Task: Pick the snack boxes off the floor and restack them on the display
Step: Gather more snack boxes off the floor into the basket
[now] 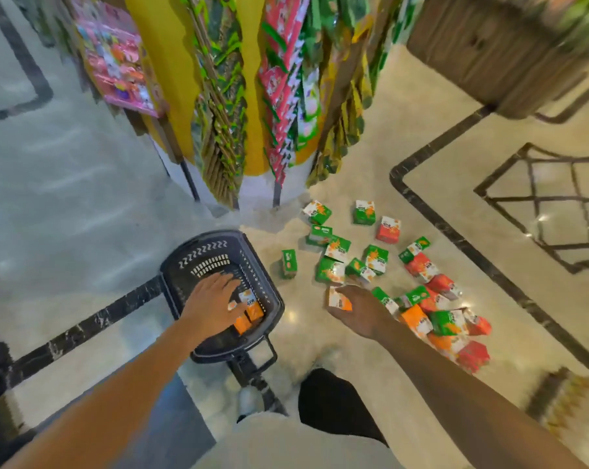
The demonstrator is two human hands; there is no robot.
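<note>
Several small snack boxes (374, 258) in green, red and orange lie scattered on the cream floor at centre right. My right hand (357, 309) grips one orange-and-white box (337, 300) just left of the pile. My left hand (211, 301) reaches into a dark shopping basket (272, 289) with fingers spread flat, touching the orange boxes (250, 314) inside it. A lone green box (289, 264) stands beside the basket.
A round yellow display (252, 96) hung with green and red snack packets rises ahead. A pink toy rack (117, 55) stands to its left, a wooden counter (489, 45) at the top right. My knees and shoes show at the bottom.
</note>
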